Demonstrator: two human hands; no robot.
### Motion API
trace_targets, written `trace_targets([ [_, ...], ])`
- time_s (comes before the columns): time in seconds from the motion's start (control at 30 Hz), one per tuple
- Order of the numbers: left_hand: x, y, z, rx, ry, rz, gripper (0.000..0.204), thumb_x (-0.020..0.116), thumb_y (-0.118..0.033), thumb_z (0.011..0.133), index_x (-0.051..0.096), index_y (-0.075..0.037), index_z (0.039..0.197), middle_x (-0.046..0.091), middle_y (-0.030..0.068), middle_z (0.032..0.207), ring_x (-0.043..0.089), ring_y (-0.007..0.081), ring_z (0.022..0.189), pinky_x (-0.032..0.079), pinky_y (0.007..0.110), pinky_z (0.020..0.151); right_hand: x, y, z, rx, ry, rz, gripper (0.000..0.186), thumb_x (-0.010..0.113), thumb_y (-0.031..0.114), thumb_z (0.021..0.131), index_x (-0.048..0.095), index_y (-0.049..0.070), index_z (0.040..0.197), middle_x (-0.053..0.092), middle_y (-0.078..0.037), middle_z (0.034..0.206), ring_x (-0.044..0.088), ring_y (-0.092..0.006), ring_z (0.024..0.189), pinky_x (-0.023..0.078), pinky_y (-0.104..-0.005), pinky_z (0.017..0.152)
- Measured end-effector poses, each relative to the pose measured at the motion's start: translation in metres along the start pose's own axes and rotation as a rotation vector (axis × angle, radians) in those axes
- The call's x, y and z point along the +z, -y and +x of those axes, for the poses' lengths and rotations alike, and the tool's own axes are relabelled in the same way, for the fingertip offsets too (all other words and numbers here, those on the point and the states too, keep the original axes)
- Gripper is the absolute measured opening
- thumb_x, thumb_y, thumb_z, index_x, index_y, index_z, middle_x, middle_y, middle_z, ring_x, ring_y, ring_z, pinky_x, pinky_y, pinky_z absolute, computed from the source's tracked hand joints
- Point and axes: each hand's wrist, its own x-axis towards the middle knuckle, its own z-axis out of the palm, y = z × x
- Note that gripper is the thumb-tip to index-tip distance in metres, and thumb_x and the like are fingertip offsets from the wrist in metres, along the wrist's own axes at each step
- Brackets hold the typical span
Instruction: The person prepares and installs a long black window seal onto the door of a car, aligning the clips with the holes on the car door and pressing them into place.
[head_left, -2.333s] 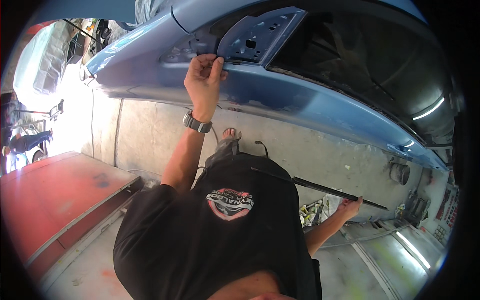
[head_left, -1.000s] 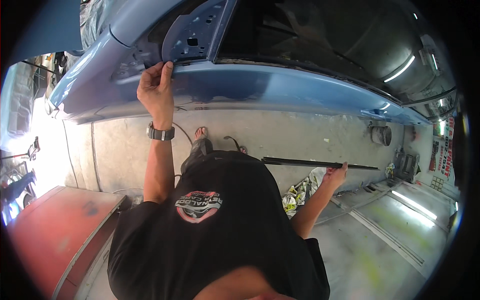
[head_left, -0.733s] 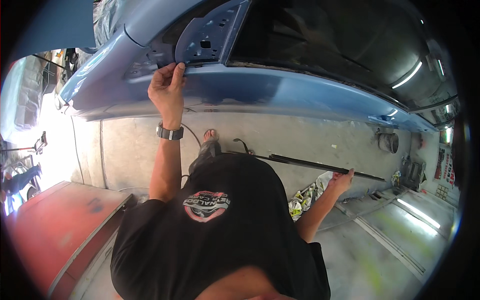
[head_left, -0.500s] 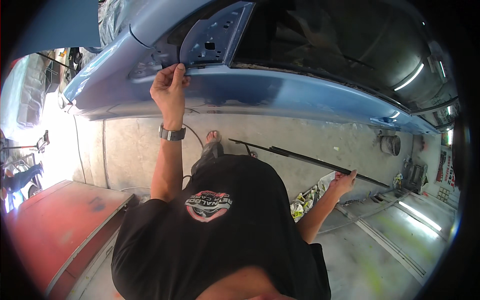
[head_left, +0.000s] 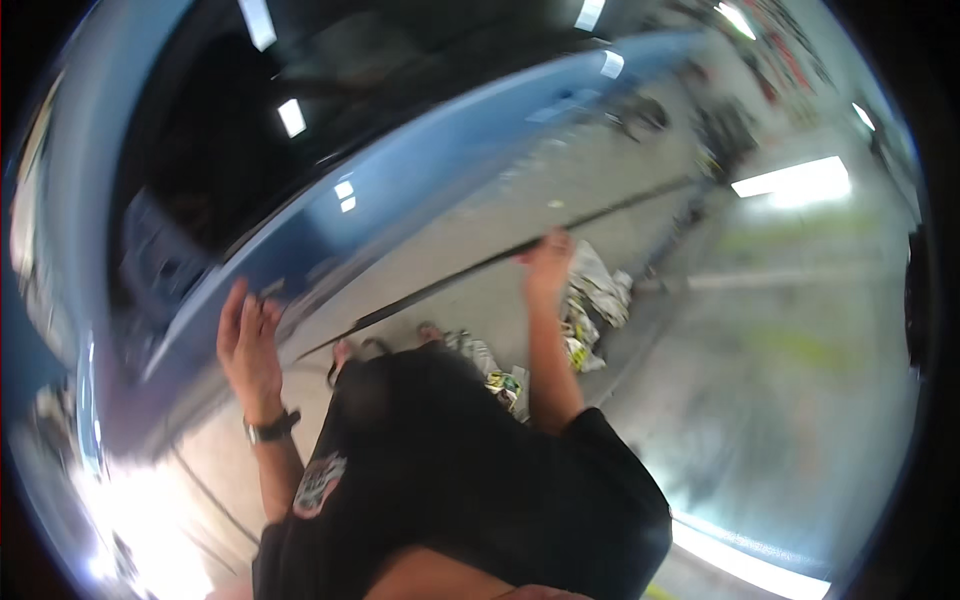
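My right hand (head_left: pixel 550 262) grips a long, thin black trim strip (head_left: pixel 440 285) near its middle. The strip slants across in front of my body, above the floor and apart from the car. Beside the upper edge of the blue car door (head_left: pixel 420 170) is my left hand (head_left: pixel 250 350), with a watch on its wrist. Its fingers point up and stand apart, blurred by motion; I cannot tell whether they touch the door. Past them lies the bluish corner panel (head_left: pixel 165 255) with holes, at one end of the dark side window (head_left: pixel 330 80).
Crumpled plastic or paper sheeting (head_left: pixel 597 290) lies on the floor by my right forearm. A large grey panel with yellow-green paint marks (head_left: pixel 760 340) fills the right side. A cable (head_left: pixel 215 495) runs over the floor at lower left. A dark round container (head_left: pixel 645 115) stands beyond the strip.
My view has swung right, so the door and strip now slant up to the right. My left hand has left its pinch at the door's front corner, its fingers now spread. My right hand keeps the strip.
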Motion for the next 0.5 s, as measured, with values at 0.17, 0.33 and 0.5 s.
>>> trace_targets([
  [0.17, 0.081, 0.027, 0.002, -0.219, 0.42, 0.031, 0.022, 0.06, -0.007, 0.098, 0.061, 0.002, 0.118, 0.066, 0.0078, 0.098, 0.066, 0.0156, 0.084, 0.057, 0.029, 0.079, 0.041, 0.088, -0.051, 0.217, -0.033, 0.367, 0.034, 0.058, 0.032, 0.099, 0.046, 0.002, 0.09, 0.056, -0.007, 0.06, 0.058, -0.0164, 0.045, 0.044, -0.0292, 0.041],
  [0.33, 0.197, 0.059, -0.006, -0.343, 0.672, 0.264, 0.025, 0.062, -0.016, 0.098, 0.061, 0.001, 0.117, 0.067, 0.009, 0.102, 0.067, 0.0155, 0.085, 0.057, 0.029, 0.081, 0.047, 0.079, -0.096, 0.271, 0.121, 0.421, 0.033, 0.063, 0.026, 0.097, 0.043, 0.002, 0.09, 0.058, -0.007, 0.059, 0.06, -0.0158, 0.048, 0.045, -0.0276, 0.043],
  [0.5, 0.279, 0.137, -0.002, -0.255, 1.023, 0.475, 0.028, 0.066, -0.023, 0.096, 0.064, -0.001, 0.115, 0.066, 0.006, 0.105, 0.06, 0.0108, 0.088, 0.05, 0.029, 0.081, 0.053, 0.076, -0.121, 0.206, 0.302, 0.484, 0.027, 0.064, 0.017, 0.096, 0.042, 0.002, 0.09, 0.055, -0.006, 0.072, 0.06, -0.0124, 0.057, 0.049, -0.0275, 0.047],
])
